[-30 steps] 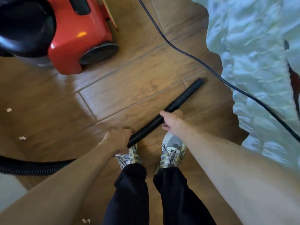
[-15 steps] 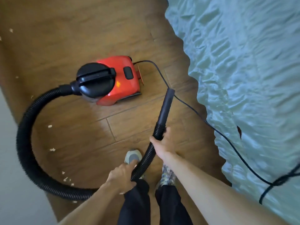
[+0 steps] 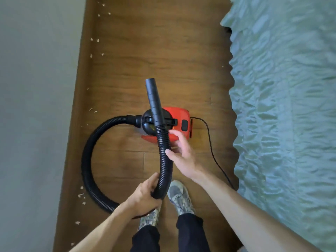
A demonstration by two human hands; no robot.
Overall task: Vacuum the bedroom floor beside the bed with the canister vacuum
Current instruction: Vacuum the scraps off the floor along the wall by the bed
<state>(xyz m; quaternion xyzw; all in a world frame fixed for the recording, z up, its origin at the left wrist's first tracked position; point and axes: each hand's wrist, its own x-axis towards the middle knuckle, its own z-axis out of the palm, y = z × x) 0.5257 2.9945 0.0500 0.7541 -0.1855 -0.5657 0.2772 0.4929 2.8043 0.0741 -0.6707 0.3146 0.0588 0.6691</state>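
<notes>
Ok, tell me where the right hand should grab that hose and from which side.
Grip the ribbed hose just below the smooth nozzle, coming from its right, where the open right hand already hovers. The left hand holds the lower bend, so a higher grip would likely steer the tip.

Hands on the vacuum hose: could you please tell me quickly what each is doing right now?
Left hand: closed around the ribbed hose.
Right hand: open, fingers spread beside the hose, not gripping.

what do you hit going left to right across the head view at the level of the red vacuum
grey wall → small pale scraps on the floor → black ribbed hose loop → red canister vacuum → thin black power cord → crinkled pale green bedspread
</notes>
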